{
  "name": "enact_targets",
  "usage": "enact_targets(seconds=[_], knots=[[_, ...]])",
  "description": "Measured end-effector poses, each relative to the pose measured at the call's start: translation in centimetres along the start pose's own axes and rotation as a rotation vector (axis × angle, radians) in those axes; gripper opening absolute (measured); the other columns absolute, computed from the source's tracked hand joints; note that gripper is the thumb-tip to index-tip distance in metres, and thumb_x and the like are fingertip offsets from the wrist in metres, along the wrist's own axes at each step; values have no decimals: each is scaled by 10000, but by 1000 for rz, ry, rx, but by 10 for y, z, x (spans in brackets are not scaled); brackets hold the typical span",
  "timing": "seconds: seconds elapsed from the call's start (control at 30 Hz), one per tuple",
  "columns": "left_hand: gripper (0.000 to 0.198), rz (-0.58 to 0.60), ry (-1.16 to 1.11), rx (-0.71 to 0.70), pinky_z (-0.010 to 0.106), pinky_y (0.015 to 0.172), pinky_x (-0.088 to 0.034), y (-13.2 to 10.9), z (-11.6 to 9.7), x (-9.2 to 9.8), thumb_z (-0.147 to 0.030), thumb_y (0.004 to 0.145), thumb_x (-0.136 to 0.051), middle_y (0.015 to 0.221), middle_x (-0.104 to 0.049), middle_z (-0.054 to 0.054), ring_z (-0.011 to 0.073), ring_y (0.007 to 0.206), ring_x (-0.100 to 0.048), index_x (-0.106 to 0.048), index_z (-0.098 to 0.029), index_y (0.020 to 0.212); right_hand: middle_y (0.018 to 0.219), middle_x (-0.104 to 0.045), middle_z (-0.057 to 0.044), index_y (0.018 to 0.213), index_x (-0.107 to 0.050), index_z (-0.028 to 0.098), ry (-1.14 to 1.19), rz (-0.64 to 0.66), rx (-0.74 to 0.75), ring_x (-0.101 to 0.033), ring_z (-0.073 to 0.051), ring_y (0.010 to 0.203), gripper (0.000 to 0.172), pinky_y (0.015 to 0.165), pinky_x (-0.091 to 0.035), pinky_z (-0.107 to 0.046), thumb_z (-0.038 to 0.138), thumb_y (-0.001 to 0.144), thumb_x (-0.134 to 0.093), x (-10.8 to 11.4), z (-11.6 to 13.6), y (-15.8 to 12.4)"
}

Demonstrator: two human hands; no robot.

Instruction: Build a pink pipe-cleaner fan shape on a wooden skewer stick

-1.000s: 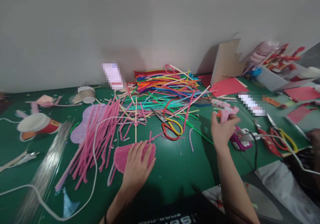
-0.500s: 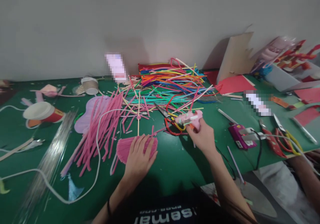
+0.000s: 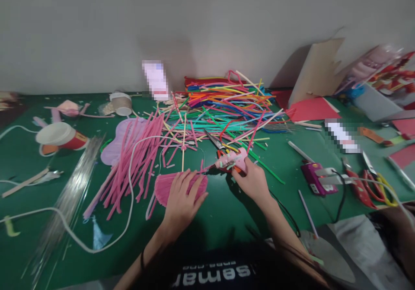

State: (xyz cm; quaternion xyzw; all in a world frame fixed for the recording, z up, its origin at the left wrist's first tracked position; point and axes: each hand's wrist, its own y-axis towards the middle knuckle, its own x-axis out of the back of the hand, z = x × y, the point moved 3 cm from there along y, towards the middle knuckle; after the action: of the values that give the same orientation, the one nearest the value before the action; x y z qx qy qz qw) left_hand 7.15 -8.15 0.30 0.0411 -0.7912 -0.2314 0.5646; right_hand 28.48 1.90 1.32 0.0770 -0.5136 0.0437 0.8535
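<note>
My left hand (image 3: 184,195) lies flat, fingers stretched, on a pink half-round piece made of pipe cleaners (image 3: 164,189), pressing it to the table. A thin wooden stick (image 3: 183,162) runs up from behind the piece's top edge, with a small pink knot on it. My right hand (image 3: 253,180) is closed around a pink glue gun (image 3: 231,160). The gun's nozzle points left, close to the piece's upper right corner; contact cannot be made out. Scissors (image 3: 214,141) lie partly hidden behind the gun. Cut pink pipe cleaners (image 3: 136,164) spread to the left.
Colourful pipe cleaners (image 3: 227,102) are heaped by the wall. A white cable (image 3: 129,195) loops across the left side near a paper cup (image 3: 58,135) and clear strands (image 3: 69,199). At right are a purple power block (image 3: 316,180), red-handled pliers (image 3: 358,186) and more scissors (image 3: 372,182).
My right hand has brought the glue gun left and slightly down, nearer the pink piece. My left hand stays flat on it. The whole view has shifted slightly.
</note>
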Motion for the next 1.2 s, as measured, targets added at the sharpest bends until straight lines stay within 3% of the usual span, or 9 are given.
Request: enact_targets(seconds=[0.23,0.4,0.7,0.83,0.93,1.2], knots=[[135,-143,-157,86,465,951,-452,11,-5,9,-153,918,-539,884,-703,56,261,1026,-589,-657,-178,977,546,-502,38,746,-436,225,124,9,21,-440,-138,482,184,515,-279,-243,369,784,-543,7,15,-3],[136,-204,-153,186,408,854,-462,15,-8,20,-253,888,-622,889,-709,53,238,915,-580,-640,-181,1002,547,-503,33,736,-438,221,158,7,68,-428,-134,474,194,510,-263,-247,373,813,-530,8,17,-4],[120,-218,-120,249,393,820,-464,24,-5,35,-238,913,-550,815,-695,38,227,877,-586,-664,-221,880,521,-485,41,733,-430,223,251,43,82,-399,-127,441,214,481,-255,-243,383,857,-500,8,13,-6],[111,-220,-73,278,397,829,-460,22,5,39,-274,905,-563,825,-683,46,234,887,-590,-660,-225,880,510,-471,46,737,-471,215,237,-38,38,-385,-126,439,221,484,-265,-246,390,866,-505,12,8,-5],[127,-224,-23,278,395,835,-456,27,17,42,-288,906,-564,826,-677,55,238,891,-591,-666,-216,883,576,-542,21,780,-533,203,215,-135,-9,-445,-137,486,260,508,-311,-243,455,833,-573,18,9,-3],[187,-332,19,231,379,808,-443,86,55,67,-328,905,-558,771,-691,49,232,827,-598,-672,-203,824,648,-623,-4,964,-605,188,195,-263,-121,-526,-165,526,380,534,-382,-260,512,770,-638,31,13,-4]])
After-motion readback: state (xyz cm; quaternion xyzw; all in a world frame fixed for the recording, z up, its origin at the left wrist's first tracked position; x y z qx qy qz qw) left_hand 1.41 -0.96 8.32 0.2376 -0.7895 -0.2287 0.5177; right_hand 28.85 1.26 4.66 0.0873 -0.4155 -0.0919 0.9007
